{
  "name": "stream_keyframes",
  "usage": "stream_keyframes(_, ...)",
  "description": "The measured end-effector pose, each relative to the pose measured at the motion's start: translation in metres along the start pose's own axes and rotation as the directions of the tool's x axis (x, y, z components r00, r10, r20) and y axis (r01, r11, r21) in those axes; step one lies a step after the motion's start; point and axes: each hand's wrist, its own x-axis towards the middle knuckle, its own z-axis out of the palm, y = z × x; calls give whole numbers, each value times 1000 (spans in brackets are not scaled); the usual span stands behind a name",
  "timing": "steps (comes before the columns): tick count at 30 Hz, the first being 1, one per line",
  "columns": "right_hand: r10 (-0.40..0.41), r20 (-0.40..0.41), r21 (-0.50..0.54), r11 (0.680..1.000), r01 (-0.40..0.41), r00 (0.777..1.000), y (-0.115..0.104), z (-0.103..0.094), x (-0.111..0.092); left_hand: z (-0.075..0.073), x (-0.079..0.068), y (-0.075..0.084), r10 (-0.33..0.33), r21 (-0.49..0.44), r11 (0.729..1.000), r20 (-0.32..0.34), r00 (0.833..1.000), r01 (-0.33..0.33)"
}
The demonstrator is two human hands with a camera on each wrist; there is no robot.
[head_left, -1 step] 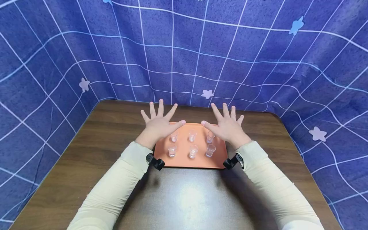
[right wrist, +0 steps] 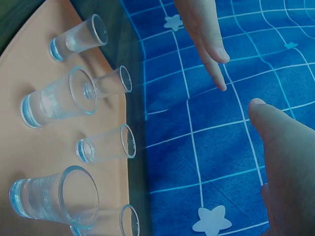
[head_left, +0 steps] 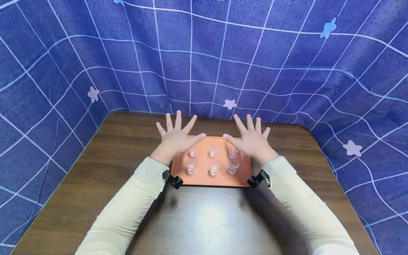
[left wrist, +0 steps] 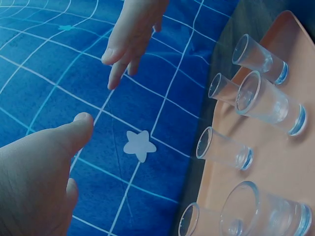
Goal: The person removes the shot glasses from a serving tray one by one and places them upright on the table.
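Both hands hover over the far part of an orange tray (head_left: 204, 180), fingers spread wide and holding nothing. The left hand (head_left: 176, 138) is above the tray's left side, its thumb pointing inward. Over the right side, the right hand (head_left: 251, 140) mirrors it, and a gap separates the two thumb tips. Several small clear shot glasses stand upright in two rows on the tray, among them a front middle glass (head_left: 214, 168) and a front right glass (head_left: 233, 166). The back left glass (head_left: 193, 151) sits just below the left thumb. In the left wrist view, a nearer glass (left wrist: 270, 105) shows a thick base.
The tray lies on a dark brown wooden table (head_left: 127, 148). Behind and beside it hangs a blue curtain (head_left: 204, 53) with white grid lines and stars. Each wrist carries a black strapped camera, such as the left wrist camera (head_left: 173, 180).
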Motion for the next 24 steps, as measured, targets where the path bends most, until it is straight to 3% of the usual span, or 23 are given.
stream_keyframes(13, -14, -3, -3, 1000, 14, 1000, -4, 2, 3, 0, 2, -1, -2, 0, 1000, -30, 1000, 2)
stream_keyframes(19, -68, -78, 47, 996, 72, 995, 4, 8, 4, 5, 5, -17, -1, -59, 998, -89, 996, -4)
stream_keyframes(24, -88, -142, 118, 987, 105, 986, 20, 26, 5, 18, 7, -35, -6, -106, 994, -122, 993, -7)
